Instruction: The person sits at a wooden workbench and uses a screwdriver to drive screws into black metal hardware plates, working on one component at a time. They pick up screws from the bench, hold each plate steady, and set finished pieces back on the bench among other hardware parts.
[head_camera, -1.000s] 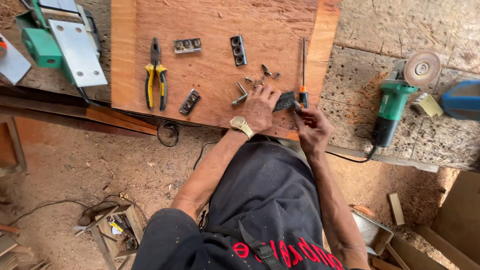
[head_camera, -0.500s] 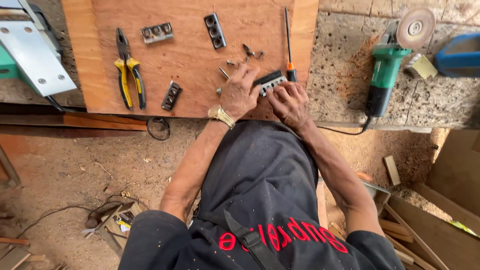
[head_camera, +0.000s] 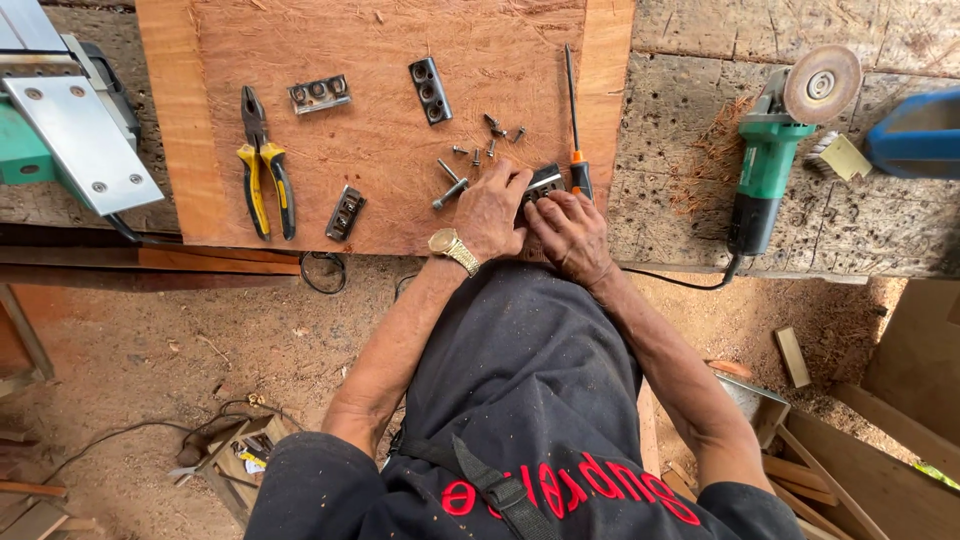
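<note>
Both hands meet at the near edge of a reddish wooden board (head_camera: 380, 60). My left hand (head_camera: 492, 208), with a gold wristwatch, and my right hand (head_camera: 568, 232) together grip a small dark metal block with holes (head_camera: 543, 182). Just right of it lies a screwdriver with an orange and black handle (head_camera: 573, 110). Several loose screws and bolts (head_camera: 480, 155) lie just beyond my left hand. Three similar metal blocks rest on the board: one (head_camera: 320, 94), another (head_camera: 428, 90), and a third (head_camera: 346, 213) near the edge.
Yellow-handled pliers (head_camera: 263, 175) lie on the board's left part. A green power planer with a metal sole (head_camera: 70, 130) sits at far left. A green angle grinder (head_camera: 775, 150) and a blue object (head_camera: 915, 135) rest on the rough bench to the right. Wood scraps lie on the dirt floor.
The view has shifted, so the board sits further left and higher. My right hand has closed in on the metal block alongside my left hand, near the screwdriver handle.
</note>
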